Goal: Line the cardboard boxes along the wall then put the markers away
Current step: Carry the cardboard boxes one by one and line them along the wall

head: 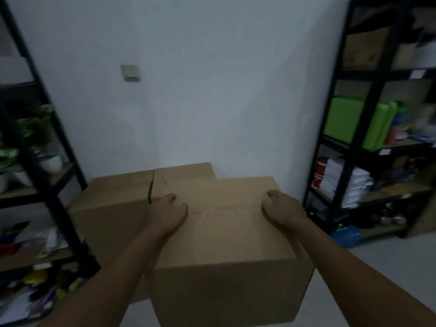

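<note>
Two hands flat on smooth, seemingly taped cardboard box

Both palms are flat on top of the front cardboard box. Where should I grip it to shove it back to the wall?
Take the front box by its two side walls, low down, left hand from the left, right hand from the right. Its top is a flat taped seam with no edge to hold; the neighbouring box crowds the left side.

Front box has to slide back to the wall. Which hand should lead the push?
Probably right. The right hand rests flat on the front cardboard box beside open floor; the left hand sits at the edge crowding the neighbouring cardboard box.
</note>
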